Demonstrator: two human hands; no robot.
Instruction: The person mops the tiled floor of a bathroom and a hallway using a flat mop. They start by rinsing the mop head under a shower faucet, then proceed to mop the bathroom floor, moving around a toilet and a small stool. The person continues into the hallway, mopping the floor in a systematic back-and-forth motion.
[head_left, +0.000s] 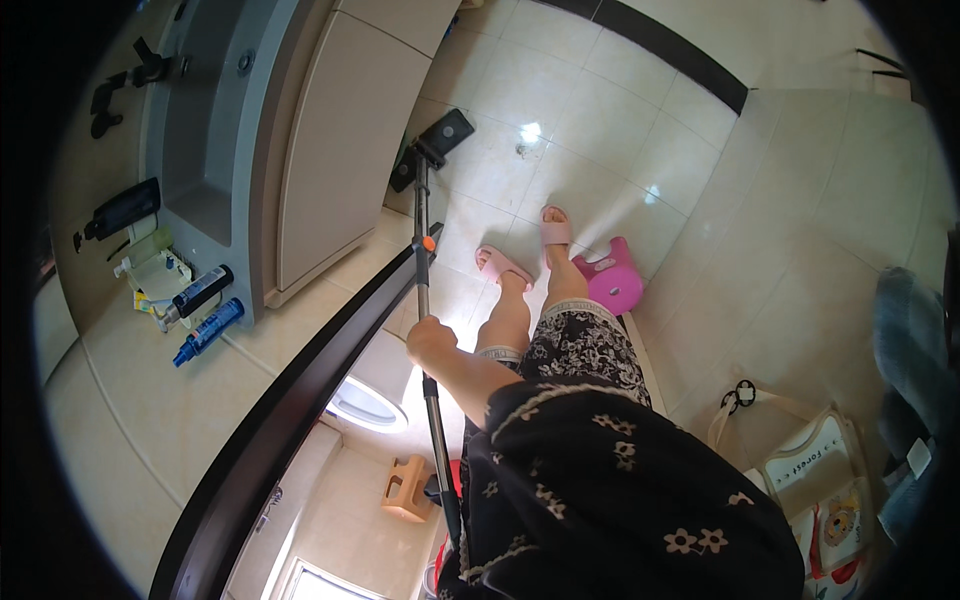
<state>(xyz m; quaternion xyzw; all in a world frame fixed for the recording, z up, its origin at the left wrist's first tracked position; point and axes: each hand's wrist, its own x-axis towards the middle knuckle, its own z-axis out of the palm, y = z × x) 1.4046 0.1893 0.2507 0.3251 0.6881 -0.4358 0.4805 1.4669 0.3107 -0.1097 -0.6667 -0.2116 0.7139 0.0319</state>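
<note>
My right hand (432, 339), at the end of the forearm crossing in front of my body, is closed around the metal pole (422, 289) of a floor mop. An orange button (429, 243) sits on the pole above the hand in the picture. The mop's black head (431, 150), with two plates set at an angle, rests by the cabinet base. Toward the bottom of the picture, the pole's other end passes beside my black flowered top and is partly hidden. My left hand is out of view.
My pink slippers (556, 225) stand on the tiles beside a pink plastic stool (619, 281). A dark door frame (300, 397) runs along the left, with a toilet (367, 405) beyond. Bottles (210, 330) crowd the grey sink (251, 187). A fabric bag (814, 457) hangs at right.
</note>
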